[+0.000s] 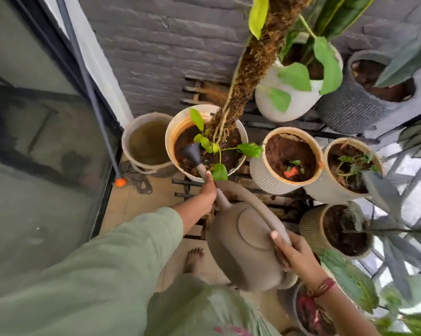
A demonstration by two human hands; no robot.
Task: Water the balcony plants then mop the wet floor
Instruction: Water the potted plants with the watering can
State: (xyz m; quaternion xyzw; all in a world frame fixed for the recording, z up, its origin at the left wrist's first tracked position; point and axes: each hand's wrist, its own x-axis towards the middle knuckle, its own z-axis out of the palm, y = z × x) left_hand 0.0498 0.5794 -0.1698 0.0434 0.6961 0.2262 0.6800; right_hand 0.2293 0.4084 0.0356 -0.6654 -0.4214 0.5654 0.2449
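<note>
Aims watering can (243, 241) toward 11 o'clock over pot (174, 132); curls left hand (208, 190) fingers round spout (223, 201), right hand (293, 254) round handle (260, 204) at 5 o'clock.

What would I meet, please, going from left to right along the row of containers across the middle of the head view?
Bucket of murky water → pot with the moss pole → ribbed pot with a red tag → pot with small seedlings.
</note>
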